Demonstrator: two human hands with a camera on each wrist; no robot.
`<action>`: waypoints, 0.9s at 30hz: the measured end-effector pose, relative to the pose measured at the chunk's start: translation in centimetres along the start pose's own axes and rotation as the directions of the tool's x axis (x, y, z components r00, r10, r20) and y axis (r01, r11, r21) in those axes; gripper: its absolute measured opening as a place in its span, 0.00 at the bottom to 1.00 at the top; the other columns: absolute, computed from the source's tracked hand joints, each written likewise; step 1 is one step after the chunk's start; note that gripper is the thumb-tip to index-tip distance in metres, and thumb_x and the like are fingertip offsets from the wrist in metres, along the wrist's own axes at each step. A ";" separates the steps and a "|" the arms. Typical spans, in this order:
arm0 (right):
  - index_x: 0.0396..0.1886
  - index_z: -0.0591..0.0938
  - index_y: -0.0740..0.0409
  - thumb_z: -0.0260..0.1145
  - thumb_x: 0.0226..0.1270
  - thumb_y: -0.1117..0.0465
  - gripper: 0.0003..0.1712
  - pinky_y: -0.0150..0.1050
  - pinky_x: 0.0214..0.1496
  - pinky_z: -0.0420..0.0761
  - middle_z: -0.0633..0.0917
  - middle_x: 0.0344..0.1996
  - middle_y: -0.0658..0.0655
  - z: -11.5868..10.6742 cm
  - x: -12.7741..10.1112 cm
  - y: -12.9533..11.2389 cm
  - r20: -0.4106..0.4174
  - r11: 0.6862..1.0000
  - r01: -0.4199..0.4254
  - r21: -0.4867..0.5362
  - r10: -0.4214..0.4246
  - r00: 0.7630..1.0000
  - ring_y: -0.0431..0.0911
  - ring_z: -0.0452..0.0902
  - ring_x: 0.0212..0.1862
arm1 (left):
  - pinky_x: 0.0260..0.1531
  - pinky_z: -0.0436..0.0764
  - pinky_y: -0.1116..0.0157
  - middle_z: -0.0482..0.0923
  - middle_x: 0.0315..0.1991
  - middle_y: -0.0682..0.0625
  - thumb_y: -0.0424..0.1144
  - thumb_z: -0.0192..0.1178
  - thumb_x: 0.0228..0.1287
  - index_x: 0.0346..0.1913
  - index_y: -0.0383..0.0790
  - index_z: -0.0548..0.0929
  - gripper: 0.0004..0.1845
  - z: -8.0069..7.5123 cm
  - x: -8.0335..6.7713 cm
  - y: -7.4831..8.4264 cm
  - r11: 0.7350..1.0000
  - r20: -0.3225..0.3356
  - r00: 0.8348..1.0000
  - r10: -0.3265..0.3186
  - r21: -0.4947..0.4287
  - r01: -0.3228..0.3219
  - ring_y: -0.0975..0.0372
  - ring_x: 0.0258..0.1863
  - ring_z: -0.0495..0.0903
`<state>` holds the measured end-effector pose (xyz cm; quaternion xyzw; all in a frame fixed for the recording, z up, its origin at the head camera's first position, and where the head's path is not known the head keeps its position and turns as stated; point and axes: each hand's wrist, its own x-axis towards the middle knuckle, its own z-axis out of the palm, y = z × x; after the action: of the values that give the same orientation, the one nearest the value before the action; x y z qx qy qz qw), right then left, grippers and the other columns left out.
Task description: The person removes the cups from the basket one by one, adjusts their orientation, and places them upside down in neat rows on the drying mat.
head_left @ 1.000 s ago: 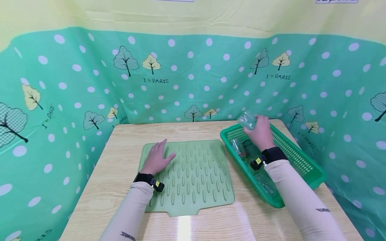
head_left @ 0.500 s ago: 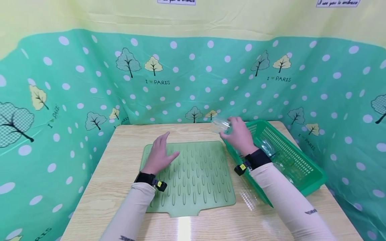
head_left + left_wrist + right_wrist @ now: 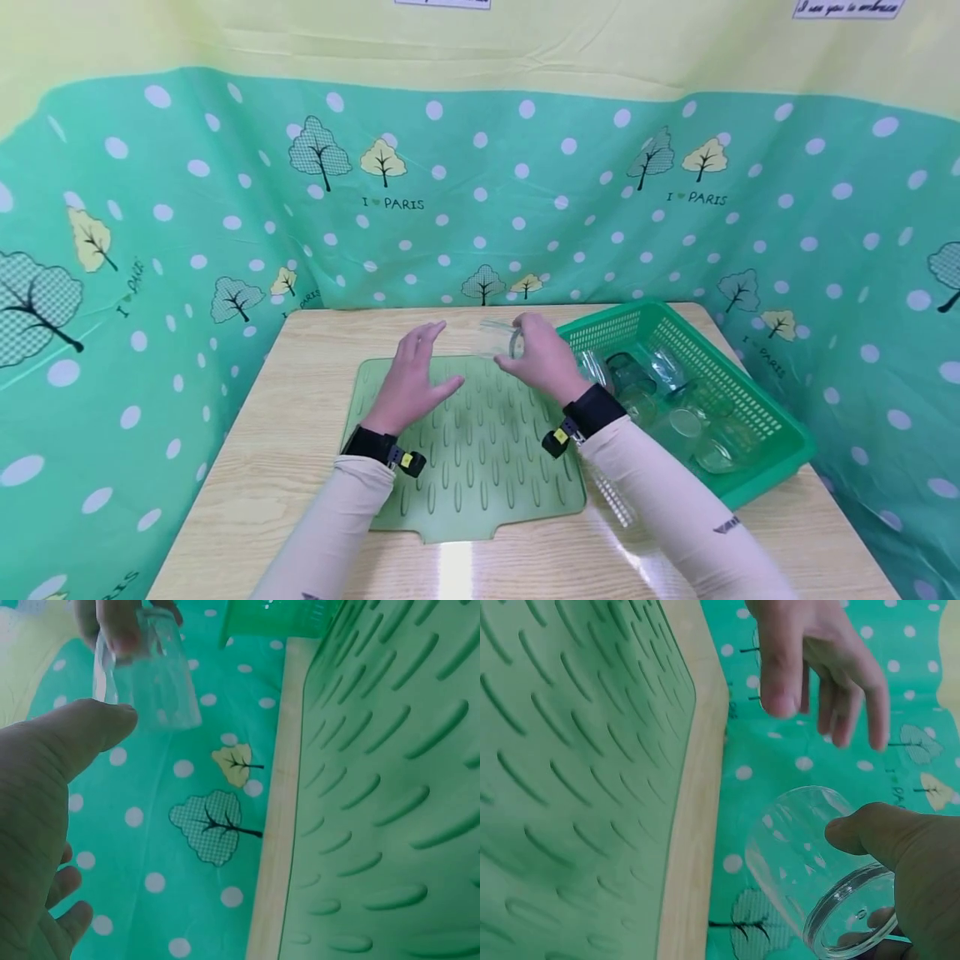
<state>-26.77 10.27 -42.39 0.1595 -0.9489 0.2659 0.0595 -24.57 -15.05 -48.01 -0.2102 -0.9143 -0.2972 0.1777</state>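
A clear drinking glass (image 3: 495,339) is tilted on its side above the far edge of the green ridged mat (image 3: 480,467). My right hand (image 3: 546,358) grips this glass near its thick base, thumb on one side and fingers on the other, as the right wrist view shows with the glass (image 3: 795,847). My left hand (image 3: 411,383) hovers over the mat's left part, thumb spread away from its fingers and nothing held. In the left wrist view the glass (image 3: 154,682) is just beyond the left thumb (image 3: 97,731), its open end toward that hand.
A green plastic basket (image 3: 780,454) stands on the right of the wooden table (image 3: 247,500), with several clear glasses (image 3: 678,425) lying inside. A dotted green curtain (image 3: 480,233) closes off the back and sides.
My right hand has carried the glass from over the basket leftward to above the mat, uncovering the glasses in the basket. My left hand has shifted slightly right toward it.
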 end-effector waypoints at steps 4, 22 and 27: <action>0.64 0.76 0.65 0.76 0.63 0.46 0.38 0.43 0.40 0.84 0.81 0.54 0.62 1.2 0.1 -0.9 0.026 1.000 0.016 -0.018 -0.016 1.000 0.51 0.80 0.46 | 0.71 0.69 0.43 0.59 0.75 0.39 0.51 0.76 0.59 0.82 0.48 0.56 0.53 0.2 0.1 0.4 1.000 0.024 1.000 0.012 0.009 -0.012 0.45 0.74 0.60; 0.67 0.74 0.66 0.76 0.64 0.46 0.41 0.44 0.45 0.87 0.81 0.58 0.63 3.7 0.4 -3.2 0.091 0.999 0.026 0.028 -0.028 0.995 0.51 0.81 0.51 | 0.72 0.67 0.45 0.63 0.72 0.40 0.51 0.80 0.53 0.80 0.47 0.60 0.54 1.3 -0.2 0.9 0.997 0.090 0.996 0.001 0.083 -0.008 0.47 0.72 0.63; 0.66 0.75 0.66 0.77 0.62 0.46 0.41 0.44 0.45 0.87 0.81 0.58 0.63 4.3 0.3 -3.5 0.084 0.999 0.028 0.026 -0.030 0.996 0.52 0.82 0.51 | 0.73 0.66 0.44 0.63 0.73 0.39 0.51 0.80 0.52 0.80 0.45 0.61 0.55 1.5 -0.4 0.7 0.996 0.074 0.997 0.006 0.090 -0.013 0.46 0.73 0.63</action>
<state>-26.00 5.12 -44.26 0.1852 -0.9447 0.2697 0.0211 -24.21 -13.73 -48.99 -0.2170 -0.9317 -0.2469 0.1544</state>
